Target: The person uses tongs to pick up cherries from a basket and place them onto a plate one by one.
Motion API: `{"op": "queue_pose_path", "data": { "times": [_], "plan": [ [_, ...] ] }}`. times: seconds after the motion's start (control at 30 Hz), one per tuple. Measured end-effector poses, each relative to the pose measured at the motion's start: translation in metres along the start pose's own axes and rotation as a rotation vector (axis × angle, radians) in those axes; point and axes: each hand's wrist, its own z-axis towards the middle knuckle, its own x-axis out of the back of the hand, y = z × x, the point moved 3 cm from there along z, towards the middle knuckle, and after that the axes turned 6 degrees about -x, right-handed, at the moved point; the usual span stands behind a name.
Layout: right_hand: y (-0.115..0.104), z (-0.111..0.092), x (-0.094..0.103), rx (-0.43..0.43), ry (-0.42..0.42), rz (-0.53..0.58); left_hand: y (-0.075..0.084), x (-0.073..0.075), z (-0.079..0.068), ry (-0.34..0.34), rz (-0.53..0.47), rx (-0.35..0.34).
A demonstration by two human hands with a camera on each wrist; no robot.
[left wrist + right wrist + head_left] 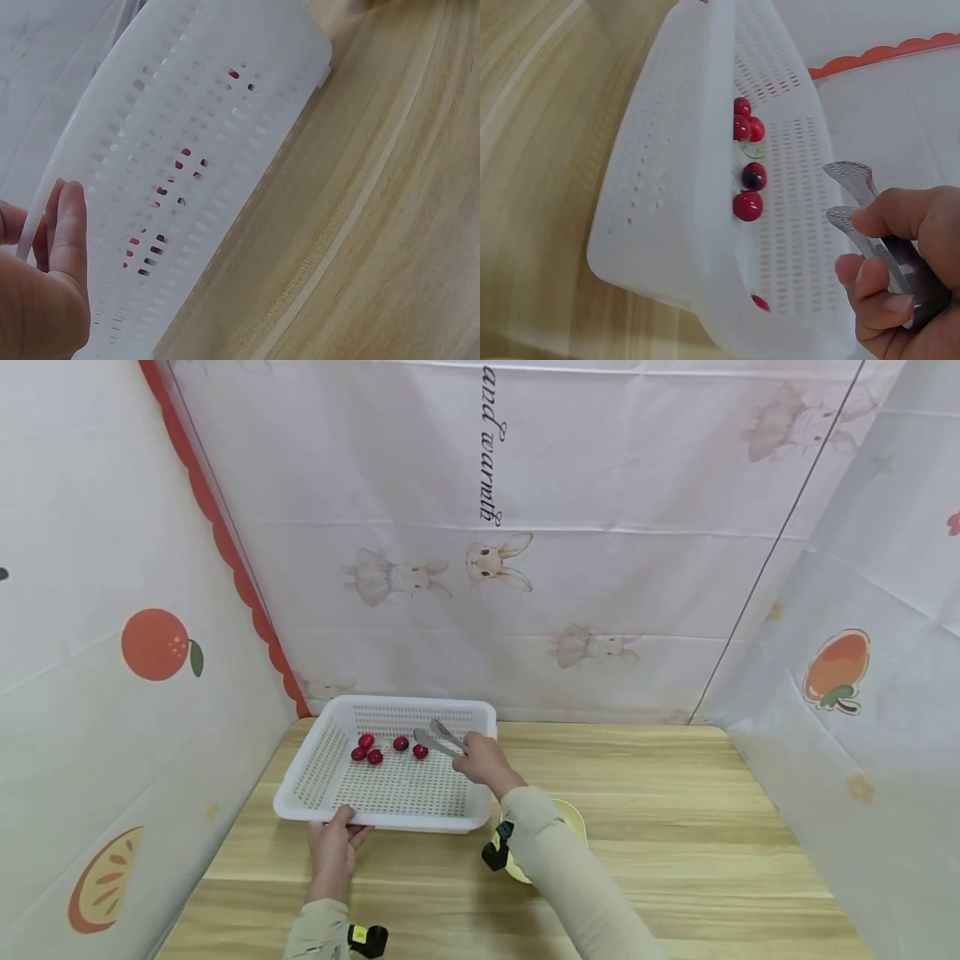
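A white perforated plastic basket (pixel 315 760) sits on the table, with several red cherries (pixel 375 757) scattered on its floor. At the near rim my left hand (pixel 332 852) grips the basket, thumb over the edge and fingers beneath. In the left wrist view, fingers press against the outer wall, where red shows through the holes. My right hand (pixel 483 762) holds metal tongs (pixel 859 238) over the basket's right side. The tongs' perforated tips stand apart with nothing between them. One cherry (pixel 420 751) lies near the tips in the head view.
A yellow dish (pixel 572 818) is on the wooden table (pixel 660 827), right of the basket and partly hidden by my right forearm. White printed sheets (pixel 600 568) stand behind and at both sides.
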Motion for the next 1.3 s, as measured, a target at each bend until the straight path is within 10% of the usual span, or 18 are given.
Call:
{"op": "queue_pose_path", "data": {
  "times": [1.3],
  "plan": [
    [-0.006, 0.027, -0.051, -0.12, -0.059, -0.104, 0.008, 0.0, -0.007, -0.015, 0.038, 0.022]
  ]
}}
